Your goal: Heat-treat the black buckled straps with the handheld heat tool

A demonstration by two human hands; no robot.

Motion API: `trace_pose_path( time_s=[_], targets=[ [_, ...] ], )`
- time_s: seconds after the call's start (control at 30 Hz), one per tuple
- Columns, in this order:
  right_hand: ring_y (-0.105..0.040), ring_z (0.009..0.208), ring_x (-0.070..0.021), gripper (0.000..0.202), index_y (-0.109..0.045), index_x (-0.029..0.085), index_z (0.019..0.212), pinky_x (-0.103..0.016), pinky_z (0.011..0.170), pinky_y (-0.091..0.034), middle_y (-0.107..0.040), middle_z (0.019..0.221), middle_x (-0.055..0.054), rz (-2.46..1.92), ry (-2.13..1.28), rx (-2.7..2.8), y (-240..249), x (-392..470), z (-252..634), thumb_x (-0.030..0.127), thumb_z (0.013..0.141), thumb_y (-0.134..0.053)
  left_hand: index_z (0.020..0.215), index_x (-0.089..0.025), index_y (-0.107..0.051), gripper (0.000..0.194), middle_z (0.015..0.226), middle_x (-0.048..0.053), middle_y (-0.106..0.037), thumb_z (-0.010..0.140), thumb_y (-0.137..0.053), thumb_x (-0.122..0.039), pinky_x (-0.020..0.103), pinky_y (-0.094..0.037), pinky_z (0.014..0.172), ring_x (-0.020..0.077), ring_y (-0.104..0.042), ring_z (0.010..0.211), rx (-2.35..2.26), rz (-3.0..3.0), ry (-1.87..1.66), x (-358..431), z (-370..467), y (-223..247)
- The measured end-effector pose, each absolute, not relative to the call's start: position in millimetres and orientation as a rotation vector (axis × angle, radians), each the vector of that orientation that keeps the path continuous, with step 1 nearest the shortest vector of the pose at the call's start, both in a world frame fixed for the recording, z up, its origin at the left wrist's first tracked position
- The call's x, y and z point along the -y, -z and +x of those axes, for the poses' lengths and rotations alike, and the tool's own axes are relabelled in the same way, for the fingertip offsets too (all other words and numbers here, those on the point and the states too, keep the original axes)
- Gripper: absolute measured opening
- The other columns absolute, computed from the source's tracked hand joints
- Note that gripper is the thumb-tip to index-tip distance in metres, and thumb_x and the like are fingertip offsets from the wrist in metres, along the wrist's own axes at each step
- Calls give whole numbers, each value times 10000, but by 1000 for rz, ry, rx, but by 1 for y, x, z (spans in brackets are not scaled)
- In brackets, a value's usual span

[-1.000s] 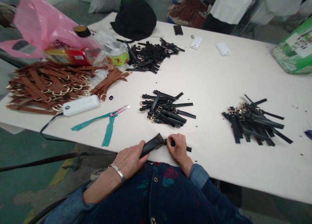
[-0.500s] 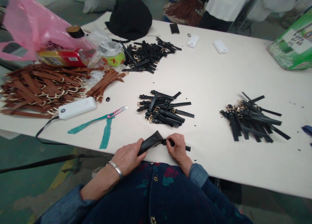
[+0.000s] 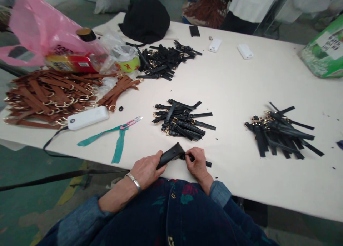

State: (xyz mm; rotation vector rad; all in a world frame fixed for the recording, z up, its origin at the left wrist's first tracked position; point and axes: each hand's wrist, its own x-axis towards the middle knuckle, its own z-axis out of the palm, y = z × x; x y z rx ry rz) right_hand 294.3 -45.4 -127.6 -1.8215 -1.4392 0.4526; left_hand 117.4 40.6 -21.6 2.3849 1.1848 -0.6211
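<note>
In the head view, the left hand (image 3: 146, 169) gripped a black piece (image 3: 170, 156) while the right hand (image 3: 197, 164) pinched a strap (image 3: 208, 164) beside it, by the near edge of the surface (image 3: 230, 89). A loose pinch could have let the strap slip.

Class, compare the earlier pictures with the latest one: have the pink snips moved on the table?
No. Judged against the white device, the pink snips lie in the same place, pointing the same way; only the camera's view shifts slightly.
</note>
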Motion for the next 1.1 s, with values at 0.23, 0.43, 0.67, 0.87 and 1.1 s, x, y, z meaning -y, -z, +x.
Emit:
trace_pose_path(
  time_s=[0.23, 0.43, 0.67, 0.87, 1.1],
  targets=[
    [-480, 743, -158, 78, -530, 191, 709, -326, 772, -306, -543, 705, -9, -1817, -471, 1426, 128, 46, 294, 126, 703, -487, 960, -244, -423, 279, 805, 32, -622, 791, -334, -447, 270, -379, 588, 188, -591, 702, -1118, 2416, 680, -40, 95, 17],
    [-485, 742, -160, 88, -532, 193, 709, -332, 775, -312, -546, 710, -11, -1814, -459, 1422, 130, 46, 294, 121, 696, -482, 997, -232, -413, 299, 844, 43, -628, 791, -348, -440, 271, -389, 617, 189, -596, 752, -1201, 2356, 656, -39, 115, 20],
    [-490, 743, -153, 99, -525, 193, 707, -329, 786, -314, -545, 700, -3, -1822, -451, 1426, 129, 46, 293, 106, 690, -480, 984, -230, -412, 309, 816, 46, -627, 786, -347, -459, 276, -382, 595, 203, -596, 741, -1250, 2370, 586, -40, 117, 25],
    [-486, 735, -158, 86, -528, 195, 704, -332, 776, -317, -541, 690, -5, -1817, -451, 1423, 130, 47, 294, 123, 696, -483, 949, -229, -428, 296, 814, 40, -625, 789, -336, -461, 267, -373, 579, 193, -592, 711, -1261, 2328, 629, -38, 94, 15],
    [-485, 737, -157, 84, -524, 197, 702, -330, 774, -315, -538, 692, -5, -1820, -442, 1442, 130, 46, 294, 128, 700, -476, 986, -228, -415, 307, 837, 46, -629, 791, -342, -454, 274, -382, 606, 197, -597, 745, -1246, 2319, 616, -29, 108, 22]
  ],
)
